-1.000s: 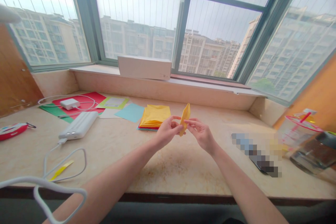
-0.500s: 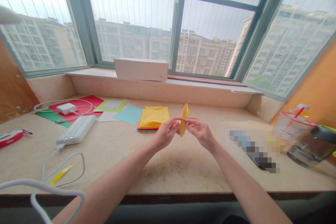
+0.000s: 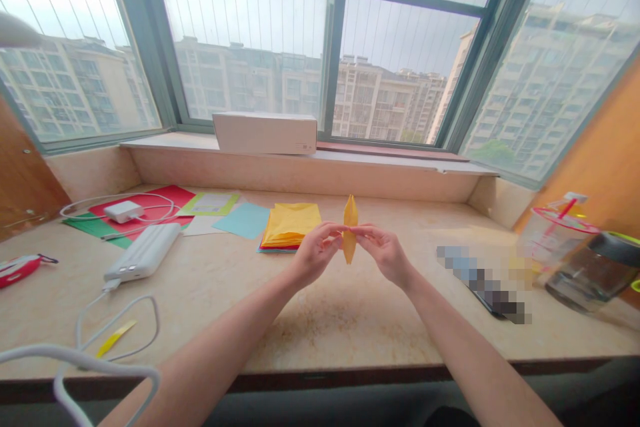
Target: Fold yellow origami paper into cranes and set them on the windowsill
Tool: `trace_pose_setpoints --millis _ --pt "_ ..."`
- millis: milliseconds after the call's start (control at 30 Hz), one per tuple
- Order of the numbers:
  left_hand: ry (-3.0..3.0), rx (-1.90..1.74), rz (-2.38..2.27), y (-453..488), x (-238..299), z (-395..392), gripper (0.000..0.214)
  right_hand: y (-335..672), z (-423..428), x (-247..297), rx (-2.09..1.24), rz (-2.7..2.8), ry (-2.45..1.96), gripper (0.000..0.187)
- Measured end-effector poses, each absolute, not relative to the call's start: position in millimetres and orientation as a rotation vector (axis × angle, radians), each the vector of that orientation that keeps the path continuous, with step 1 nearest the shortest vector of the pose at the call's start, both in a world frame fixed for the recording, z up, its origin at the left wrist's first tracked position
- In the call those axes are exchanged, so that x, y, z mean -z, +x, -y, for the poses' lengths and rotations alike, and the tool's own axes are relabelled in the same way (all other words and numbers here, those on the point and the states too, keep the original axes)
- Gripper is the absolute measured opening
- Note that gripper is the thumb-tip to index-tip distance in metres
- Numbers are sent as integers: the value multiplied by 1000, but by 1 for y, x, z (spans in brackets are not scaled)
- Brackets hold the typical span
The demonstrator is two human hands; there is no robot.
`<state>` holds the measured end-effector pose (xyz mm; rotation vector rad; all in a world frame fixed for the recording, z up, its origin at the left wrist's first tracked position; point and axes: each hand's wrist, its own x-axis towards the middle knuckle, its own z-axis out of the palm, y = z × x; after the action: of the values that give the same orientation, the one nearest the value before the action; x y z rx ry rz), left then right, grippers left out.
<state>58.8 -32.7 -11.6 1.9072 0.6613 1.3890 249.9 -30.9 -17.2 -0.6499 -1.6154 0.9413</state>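
Both hands are meeting above the middle of the counter [image 3: 350, 320], pinching a folded yellow paper [image 3: 351, 227] between them. The left hand [image 3: 316, 255] is closing thumb and forefinger on the paper's left edge; the right hand [image 3: 384, 255] is gripping the right edge the same way, its other fingers curling loosely under. The paper is standing upright, narrow and pointed at top and bottom, held clear of the counter. Just behind the left hand, a paper stack [image 3: 293, 225] with a yellow sheet on top is lying flat; a blue sheet [image 3: 246, 220] is lying beside it to the left, with a pale green sheet, red sheet [image 3: 165, 199] and dark green sheet further left. A white charger [image 3: 123, 211] with its cable is sitting on the red sheet, and a power bank [image 3: 143, 251] is lying near it, a cable running from it toward the counter's front edge. A white box [image 3: 265, 133] is resting on the sill. To the right, well apart from the hands, a plastic cup [image 3: 553, 235] and a jar [image 3: 587, 275] are standing by the orange wall.
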Motion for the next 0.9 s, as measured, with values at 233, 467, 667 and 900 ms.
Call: trace_pose_setpoints --millis 233,467,667,900 --pt "1871 -1350 -671 58 14 32 21 250 39 9 -962 1601 -658 20" --pt "1817 -1316 -566 59 13 36 19 249 34 15 -1069 1490 -664 20" --pt "1812 -1313 -599 58 14 35 19 250 39 11 -991 1552 -678 18" --pt "1845 -1338 -678 59 18 32 18 249 35 17 -1028 1532 -689 24"
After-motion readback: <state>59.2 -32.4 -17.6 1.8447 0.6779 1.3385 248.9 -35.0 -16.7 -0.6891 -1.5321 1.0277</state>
